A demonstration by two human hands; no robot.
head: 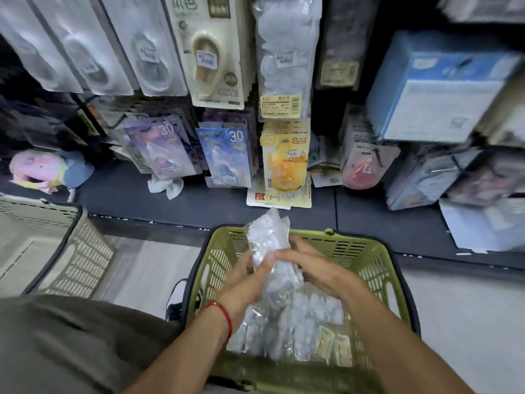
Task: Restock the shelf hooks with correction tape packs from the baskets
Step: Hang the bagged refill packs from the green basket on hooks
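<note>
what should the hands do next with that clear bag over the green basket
Probably open the clear bag: both the left hand and right hand grip it above the green basket, and its packs look sealed inside, so none can go on a hook yet.

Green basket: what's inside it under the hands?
The green basket holds a heap of clear plastic packs and some yellow-carded ones. Both hands, left and right, grip one clear bundle. The basket's bottom is covered.

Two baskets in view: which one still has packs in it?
The green basket, right under both hands, holds clear-wrapped packs. The beige basket at left shows none in its visible part.
</note>
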